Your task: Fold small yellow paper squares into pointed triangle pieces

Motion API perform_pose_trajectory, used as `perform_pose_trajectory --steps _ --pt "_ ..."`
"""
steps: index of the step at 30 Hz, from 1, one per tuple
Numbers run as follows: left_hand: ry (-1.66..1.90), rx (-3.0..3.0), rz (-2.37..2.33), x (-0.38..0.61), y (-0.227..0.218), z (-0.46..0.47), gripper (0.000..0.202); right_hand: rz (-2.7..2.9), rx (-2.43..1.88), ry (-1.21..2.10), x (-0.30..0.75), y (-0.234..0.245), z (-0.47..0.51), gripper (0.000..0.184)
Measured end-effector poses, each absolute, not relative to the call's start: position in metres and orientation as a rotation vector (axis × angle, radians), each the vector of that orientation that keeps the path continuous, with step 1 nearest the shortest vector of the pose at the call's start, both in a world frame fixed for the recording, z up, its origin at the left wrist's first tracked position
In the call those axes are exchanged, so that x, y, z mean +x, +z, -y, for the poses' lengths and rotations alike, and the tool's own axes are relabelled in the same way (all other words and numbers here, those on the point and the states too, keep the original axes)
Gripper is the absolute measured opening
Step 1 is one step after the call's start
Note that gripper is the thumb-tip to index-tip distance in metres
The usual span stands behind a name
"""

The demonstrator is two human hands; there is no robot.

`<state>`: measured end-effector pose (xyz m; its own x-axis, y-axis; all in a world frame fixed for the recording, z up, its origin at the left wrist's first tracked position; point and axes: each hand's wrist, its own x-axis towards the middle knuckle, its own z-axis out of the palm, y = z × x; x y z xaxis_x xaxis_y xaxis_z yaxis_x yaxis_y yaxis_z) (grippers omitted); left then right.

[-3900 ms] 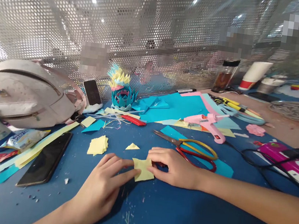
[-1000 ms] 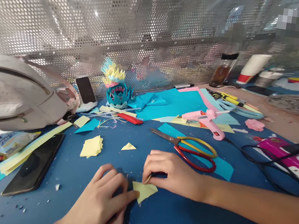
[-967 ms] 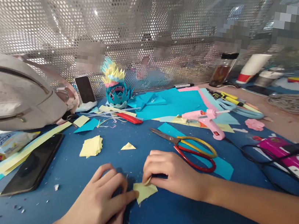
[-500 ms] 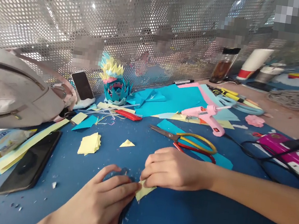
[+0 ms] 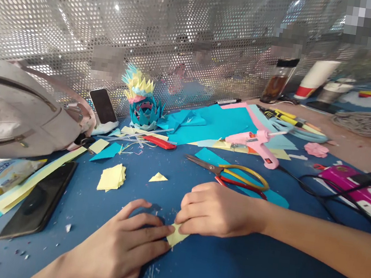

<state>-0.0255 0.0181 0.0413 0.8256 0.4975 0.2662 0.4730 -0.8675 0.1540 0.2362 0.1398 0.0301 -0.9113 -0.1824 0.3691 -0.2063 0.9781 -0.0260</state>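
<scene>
i'm watching two bare hands meet over a small yellow paper (image 5: 177, 237), low on the near part of the blue desk (image 5: 222, 273), a little right of the middle. the right hand (image 5: 218, 210) has its grip drawn together, thumb and forefinger pinching the paper's far edge. the left hand (image 5: 122, 243) comes in from the near left, thumb and forefinger tips against the paper's left side, the other fingers loosely bent; whether that grip actually pinches it i cannot tell.

just beyond the hands lies a folded yellow triangle (image 5: 158, 178), and left of that a ragged stack of yellow paper squares (image 5: 111, 178). scissors (image 5: 220, 168) with one yellow and one red handle rest partly on a blue paper strip (image 5: 277, 198), beyond the right hand. farther off, a pink glue gun (image 5: 257, 142) lies to the right, a red utility knife (image 5: 159, 142) sits nearer the middle, and a spiky folded-paper model (image 5: 145, 111) stands by the perforated metal screen (image 5: 175, 18). over on the left, a black phone (image 5: 38, 203) lies partly under paper strips.
</scene>
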Motion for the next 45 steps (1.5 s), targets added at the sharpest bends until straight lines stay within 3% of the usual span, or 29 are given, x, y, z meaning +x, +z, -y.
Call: perform_pose_trajectory --steps 7,14,27,41,45 --pt "0.38 2.875 -0.792 -0.029 0.039 -0.018 0.053 2.744 0.303 0.037 0.236 0.031 -0.14 0.018" --pt "0.426 3.014 -0.736 -0.028 0.038 -0.019 0.039 2.749 0.291 0.043 0.237 0.029 -0.14 0.019" --pt "0.473 3.019 -0.785 -0.029 0.033 -0.016 0.037 2.707 0.336 -0.1 0.234 0.034 -0.138 0.02" --pt "0.478 3.05 -0.852 -0.023 0.034 -0.013 0.044 2.734 0.398 0.003 0.234 0.036 -0.142 0.017" --pt "0.483 2.996 -0.861 -0.02 0.042 -0.014 0.04 2.843 0.328 0.187 0.235 0.038 -0.143 0.018"
